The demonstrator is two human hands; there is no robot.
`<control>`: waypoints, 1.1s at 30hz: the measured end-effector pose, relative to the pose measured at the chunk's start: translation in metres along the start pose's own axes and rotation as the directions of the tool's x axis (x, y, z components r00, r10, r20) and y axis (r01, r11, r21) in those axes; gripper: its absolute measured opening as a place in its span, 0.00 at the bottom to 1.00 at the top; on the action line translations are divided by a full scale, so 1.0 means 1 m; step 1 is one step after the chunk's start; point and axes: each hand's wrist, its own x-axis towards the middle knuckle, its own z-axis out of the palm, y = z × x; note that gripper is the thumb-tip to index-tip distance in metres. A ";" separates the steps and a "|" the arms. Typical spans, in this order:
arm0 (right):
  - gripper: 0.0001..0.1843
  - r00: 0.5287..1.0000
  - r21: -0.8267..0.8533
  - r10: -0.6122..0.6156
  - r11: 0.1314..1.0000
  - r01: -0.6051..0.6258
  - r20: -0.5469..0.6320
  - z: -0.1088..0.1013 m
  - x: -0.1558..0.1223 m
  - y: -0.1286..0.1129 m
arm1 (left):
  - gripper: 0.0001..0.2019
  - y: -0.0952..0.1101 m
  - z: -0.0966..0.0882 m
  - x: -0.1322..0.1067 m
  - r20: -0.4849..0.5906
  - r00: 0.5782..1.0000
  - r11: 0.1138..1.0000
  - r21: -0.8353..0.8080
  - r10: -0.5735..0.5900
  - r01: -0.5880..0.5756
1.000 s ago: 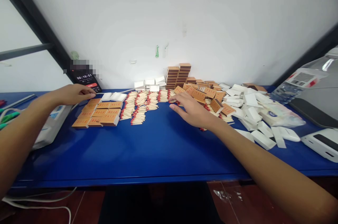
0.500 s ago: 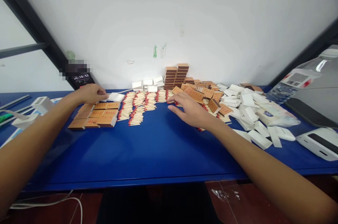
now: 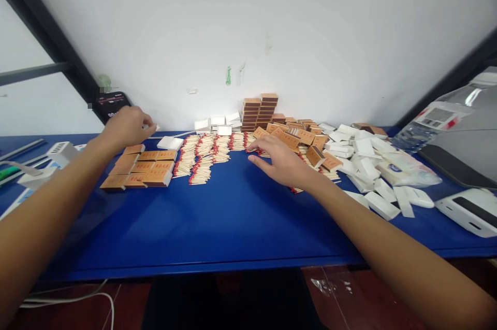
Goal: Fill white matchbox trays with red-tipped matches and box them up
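Observation:
My left hand point(image 3: 130, 125) is raised over the back left of the table. Its fingers are pinched on a white matchbox tray point(image 3: 157, 128), of which only a corner shows. Below that hand lie rows of orange matchboxes point(image 3: 153, 167), with two white trays point(image 3: 171, 143) beside them. Resting at the edge of the matches in the middle, my right hand point(image 3: 275, 159) has its thumb and fingers apart and holds nothing that I can see. Loose red-tipped matches point(image 3: 200, 156) are spread in bundles between my hands.
Stacked matchboxes point(image 3: 260, 112) stand against the wall. Piled matchbox sleeves point(image 3: 298, 135) and white trays point(image 3: 365, 159) lie to the right, near a water bottle point(image 3: 435, 107) and a white device point(image 3: 469, 211). A phone point(image 3: 112, 104) leans at the back left.
My left hand has lifted up and slightly away from the white trays, with a white matchbox tray in its fingers. My right hand has barely moved.

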 end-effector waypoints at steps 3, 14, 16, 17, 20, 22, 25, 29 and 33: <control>0.10 0.999 -0.030 -0.009 1.000 0.008 -0.043 -0.005 0.001 0.004 | 0.26 0.039 -0.009 -0.006 -0.018 0.997 0.996 0.044 0.074 -0.073; 0.06 0.999 -0.142 0.041 0.989 -0.039 0.008 -0.003 0.004 0.014 | 0.07 0.205 0.034 -0.080 -0.051 0.756 0.707 -0.317 0.653 -0.632; 0.06 0.997 -0.211 0.068 0.976 -0.061 0.025 -0.004 0.004 0.021 | 0.07 0.202 0.044 -0.081 -0.068 0.757 0.687 -0.375 0.650 -0.623; 0.05 0.996 -0.242 0.087 0.967 -0.077 0.032 -0.007 0.004 0.025 | 0.06 0.200 0.047 -0.081 -0.068 0.769 0.684 -0.414 0.635 -0.601; 0.05 0.986 -0.295 0.146 0.948 -0.118 0.075 -0.017 0.004 0.035 | 0.12 0.194 0.052 -0.081 -0.031 0.835 0.706 -0.516 0.550 -0.484; 0.07 0.978 -0.304 0.165 0.945 -0.121 0.124 -0.023 0.004 0.040 | 0.20 0.191 0.051 -0.082 -0.014 0.867 0.728 -0.536 0.498 -0.427; 0.09 0.971 -0.301 0.168 0.947 -0.111 0.169 -0.024 0.003 0.043 | 0.20 0.187 0.047 -0.081 -0.016 0.884 0.758 -0.508 0.467 -0.409; 0.09 0.967 -0.269 0.175 0.955 -0.122 0.183 -0.022 0.002 0.041 | 0.15 0.182 0.044 -0.080 0.015 0.893 0.785 -0.484 0.450 -0.387; 0.08 0.954 -0.204 0.191 0.968 -0.145 0.230 -0.022 0.002 0.035 | 0.12 0.182 0.046 -0.080 0.021 0.892 0.772 -0.511 0.451 -0.379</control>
